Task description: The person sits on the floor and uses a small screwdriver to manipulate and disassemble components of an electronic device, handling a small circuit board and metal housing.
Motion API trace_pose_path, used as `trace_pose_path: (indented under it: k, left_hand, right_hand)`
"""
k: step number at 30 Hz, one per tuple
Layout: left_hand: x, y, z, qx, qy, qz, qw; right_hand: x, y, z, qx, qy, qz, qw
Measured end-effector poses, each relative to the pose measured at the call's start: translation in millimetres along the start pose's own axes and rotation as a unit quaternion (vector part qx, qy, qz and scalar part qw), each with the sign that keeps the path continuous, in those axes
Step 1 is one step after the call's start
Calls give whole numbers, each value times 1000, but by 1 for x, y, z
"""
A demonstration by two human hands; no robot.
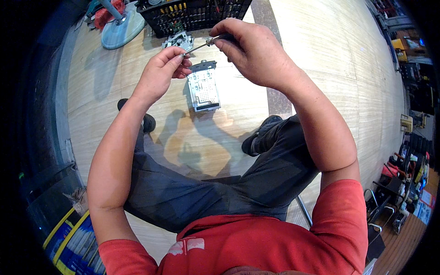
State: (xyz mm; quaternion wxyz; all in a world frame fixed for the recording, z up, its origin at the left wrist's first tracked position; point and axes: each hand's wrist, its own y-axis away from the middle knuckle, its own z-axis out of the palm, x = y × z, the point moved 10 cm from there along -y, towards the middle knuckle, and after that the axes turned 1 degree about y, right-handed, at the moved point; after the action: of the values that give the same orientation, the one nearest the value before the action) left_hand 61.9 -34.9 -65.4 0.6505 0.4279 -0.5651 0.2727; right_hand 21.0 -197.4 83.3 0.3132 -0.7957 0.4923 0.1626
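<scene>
A screwdriver (200,47) with a thin metal shaft slants between my two hands above the floor. Its handle end is in my right hand (256,52), which is closed around it. My left hand (160,71) is closed in a pinch right at the shaft's tip; anything small between its thumb and forefinger is too small to make out. Below the hands, a silver metal box like a car stereo unit (204,90), with a perforated cover and a dark front end, lies on the floor. Just beyond it sits a loose metal mechanism (179,41) with a green circuit board.
A black crate (195,18) full of hand tools stands at the far side. Left of it is a round pedestal base (123,32) with a pole. My shoes (260,135) flank the metal box. Shelves with assorted goods (408,178) line the right edge.
</scene>
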Motion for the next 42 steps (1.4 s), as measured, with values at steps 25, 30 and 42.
trace_pose_path:
  k: [25, 30, 42]
  left_hand:
    - [-4, 0, 6, -14, -58, -43, 997]
    - [-5, 1, 2, 2, -107, -51, 993]
    - [-7, 15, 12, -73, -513, -26, 855]
  right_hand:
    - [-4, -1, 2, -6, 5, 3, 1000]
    - [-3, 0, 5, -10, 7, 0, 1000]
    - [10, 29, 84, -163, 59, -12, 985]
